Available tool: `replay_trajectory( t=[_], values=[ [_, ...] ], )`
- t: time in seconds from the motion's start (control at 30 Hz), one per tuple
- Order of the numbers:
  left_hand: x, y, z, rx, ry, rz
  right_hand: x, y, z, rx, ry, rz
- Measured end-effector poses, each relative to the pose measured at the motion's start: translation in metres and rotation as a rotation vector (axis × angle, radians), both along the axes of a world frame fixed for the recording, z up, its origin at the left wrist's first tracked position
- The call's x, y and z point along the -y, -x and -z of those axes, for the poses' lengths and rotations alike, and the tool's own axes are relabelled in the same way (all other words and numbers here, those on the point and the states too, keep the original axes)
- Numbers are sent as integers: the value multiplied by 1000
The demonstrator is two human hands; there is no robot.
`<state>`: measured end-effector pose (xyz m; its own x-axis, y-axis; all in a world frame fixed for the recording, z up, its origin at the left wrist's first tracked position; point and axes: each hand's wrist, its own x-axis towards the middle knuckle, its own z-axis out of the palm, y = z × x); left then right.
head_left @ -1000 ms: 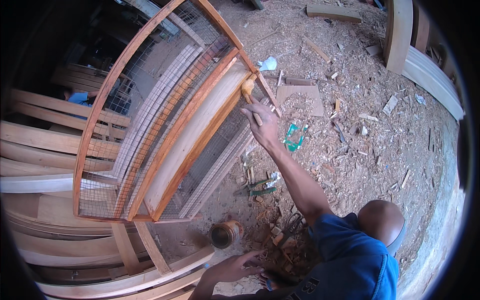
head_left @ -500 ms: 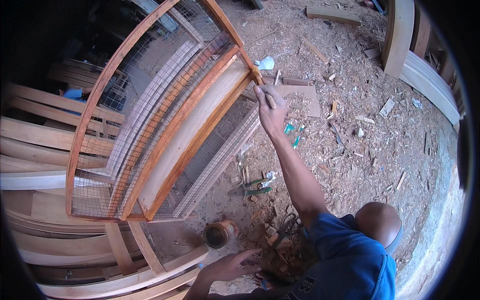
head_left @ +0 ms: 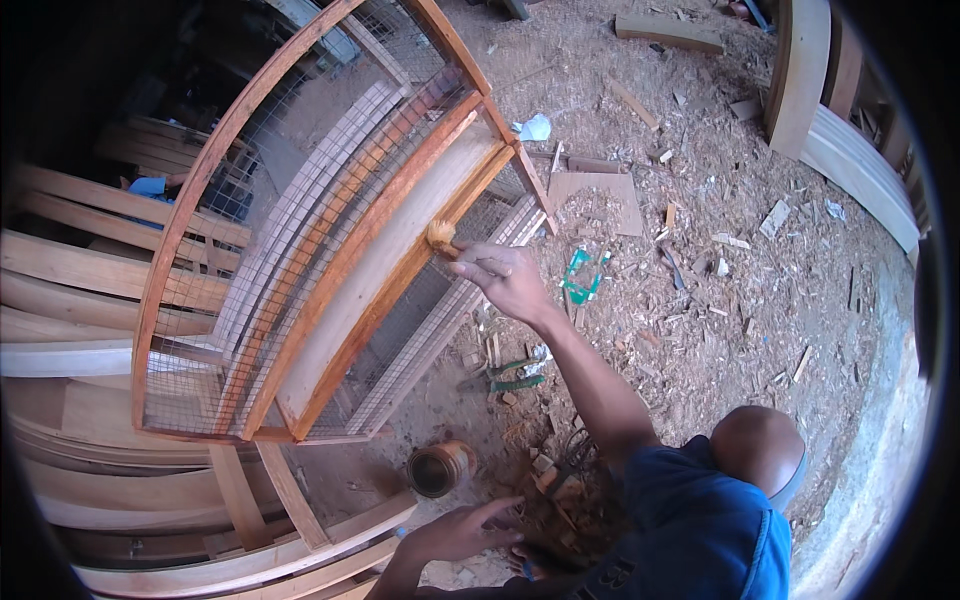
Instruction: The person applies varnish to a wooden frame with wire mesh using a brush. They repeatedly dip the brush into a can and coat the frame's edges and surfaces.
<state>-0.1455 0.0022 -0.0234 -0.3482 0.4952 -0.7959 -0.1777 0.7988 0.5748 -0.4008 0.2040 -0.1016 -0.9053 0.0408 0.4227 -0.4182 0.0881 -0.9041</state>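
Note:
Neither of my own hands is identifiable. A person in a blue shirt [head_left: 700,540], seen from above, grips a brush [head_left: 441,236] in the right hand [head_left: 505,280], its bristles on the orange-stained edge of a pale curved board [head_left: 345,280]. The board sits within a curved wooden frame [head_left: 180,215] faced with wire mesh. That person's other hand [head_left: 465,530], fingers apart, hangs below an open tin [head_left: 432,468] standing on the ground.
Curved timber pieces [head_left: 100,270] lie stacked at the left, with another person [head_left: 150,188] behind. Upright boards [head_left: 795,80] stand at top right. Cardboard [head_left: 605,200], green-handled pliers [head_left: 515,383], shavings and offcuts [head_left: 740,310] litter the floor.
The person's brush hand first rose to the frame's upper corner, then came down and leftward along the board. The other hand stays low. The whole view has shifted slightly.

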Motion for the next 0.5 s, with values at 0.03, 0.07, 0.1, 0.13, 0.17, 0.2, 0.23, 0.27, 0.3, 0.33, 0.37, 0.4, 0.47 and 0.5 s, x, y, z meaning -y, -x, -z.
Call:
replay_trajectory(
  t=[0.03, 0.07, 0.1, 0.13, 0.17, 0.2, 0.23, 0.27, 0.3, 0.33, 0.37, 0.4, 0.47, 0.5],
  values=[
    [1, 0, 0, -1, 23, 11, -8, -1, 0, 9, 103, -37],
    [2, 0, 1, 8, 13, 17, -19, 6, -2, 73, 172, -85],
    [2, -1, 1, 5, 7, 17, -31, 16, -5, 58, 267, -146],
    [3, -1, 0, -12, -12, 19, -43, 26, -7, 180, 338, -155],
    [3, -2, -1, -2, -4, 4, -50, 37, -9, 245, 287, -6],
    [3, -2, -2, 0, -11, -7, -56, 46, -9, 231, 257, 131],
    [2, -3, -3, 2, -20, -19, -61, 53, -7, 170, 271, 178],
    [2, -3, -5, 7, -12, -17, -67, 59, -5, 98, 281, 231],
    [3, -3, -7, 14, -3, -12, -69, 64, -2, 19, 293, 293],
    [2, -3, -8, 25, 4, -8, -67, 68, 1, -64, 270, 408],
    [1, -2, -8, 35, 5, -10, -62, 70, 5, -161, 245, 531],
    [0, -1, -8, 40, 6, -8, -57, 73, 7, -240, 234, 654],
    [-1, 2, -8, 32, 19, 2, -39, 67, 14, -345, 6, 728],
    [-2, 2, -8, 18, 29, 9, -26, 60, 18, -388, -94, 762]
  ],
)
